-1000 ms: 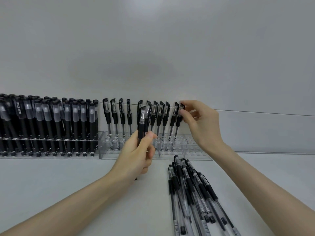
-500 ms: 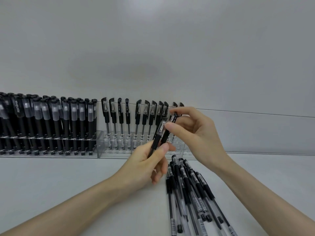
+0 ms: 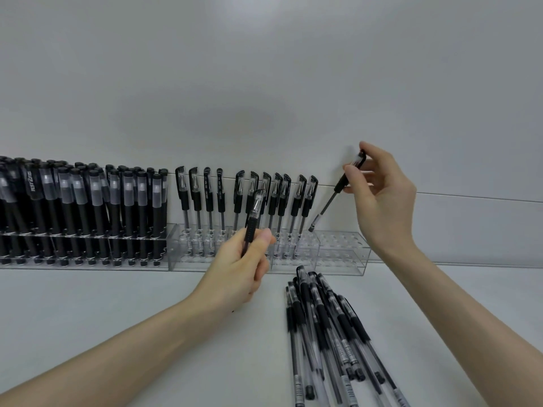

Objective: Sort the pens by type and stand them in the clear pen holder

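Note:
My right hand (image 3: pixel 382 198) pinches a slim black-capped gel pen (image 3: pixel 329 204) near its cap, tilted, its lower end just above the holes at the right of the clear pen holder (image 3: pixel 340 251). My left hand (image 3: pixel 238 271) grips another slim pen (image 3: pixel 253 218) upright by its black grip, in front of the holder's middle. Several slim clear pens (image 3: pixel 211 201) stand in the holder's middle part. Thick black pens (image 3: pixel 88 210) fill its left part. A pile of slim pens (image 3: pixel 323 327) lies on the white table in front, below my right hand.
A plain white wall (image 3: pixel 264 83) rises directly behind the holder. The holder's rightmost section shows open holes. The white table (image 3: pixel 88 304) stretches left of the loose pens, under my left forearm.
My right hand took a pen from near my left hand, lifted it up and right, and now holds it tilted over the holder's right end. My left hand still holds its pen.

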The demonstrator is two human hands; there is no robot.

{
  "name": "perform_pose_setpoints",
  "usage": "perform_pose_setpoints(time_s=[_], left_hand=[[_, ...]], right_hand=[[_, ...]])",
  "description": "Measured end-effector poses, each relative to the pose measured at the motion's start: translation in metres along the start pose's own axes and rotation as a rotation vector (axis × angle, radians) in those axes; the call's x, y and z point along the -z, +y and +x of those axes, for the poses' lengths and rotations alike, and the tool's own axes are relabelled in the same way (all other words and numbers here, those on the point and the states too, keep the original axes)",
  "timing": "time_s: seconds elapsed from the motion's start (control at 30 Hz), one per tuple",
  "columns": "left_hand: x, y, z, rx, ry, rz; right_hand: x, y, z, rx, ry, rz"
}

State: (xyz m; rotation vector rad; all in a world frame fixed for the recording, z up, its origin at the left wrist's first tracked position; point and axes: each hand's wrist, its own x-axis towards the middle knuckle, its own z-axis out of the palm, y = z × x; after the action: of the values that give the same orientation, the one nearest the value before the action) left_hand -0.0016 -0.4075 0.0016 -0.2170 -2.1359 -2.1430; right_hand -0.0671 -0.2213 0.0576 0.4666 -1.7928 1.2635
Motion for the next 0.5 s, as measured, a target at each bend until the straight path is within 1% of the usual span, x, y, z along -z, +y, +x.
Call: perform_pose_setpoints(time_s=[0.3,0.4,0.5], left_hand=[[0.003,0.003,0.001,0.042,0.008,-0.038],[0.003,0.003,0.001,-0.001,0.003,-0.01],[0.003,0.003,0.0,-0.055,-0.006,0.012]], right_hand=[[-0.009,0.0,0.005,0.004,-0.089,-0.015],[-0.012,0.004,0.003,0.002,-0.143,-0.059],[-0.014,0.01,-0.003,0.021,-0.185,-0.169]])
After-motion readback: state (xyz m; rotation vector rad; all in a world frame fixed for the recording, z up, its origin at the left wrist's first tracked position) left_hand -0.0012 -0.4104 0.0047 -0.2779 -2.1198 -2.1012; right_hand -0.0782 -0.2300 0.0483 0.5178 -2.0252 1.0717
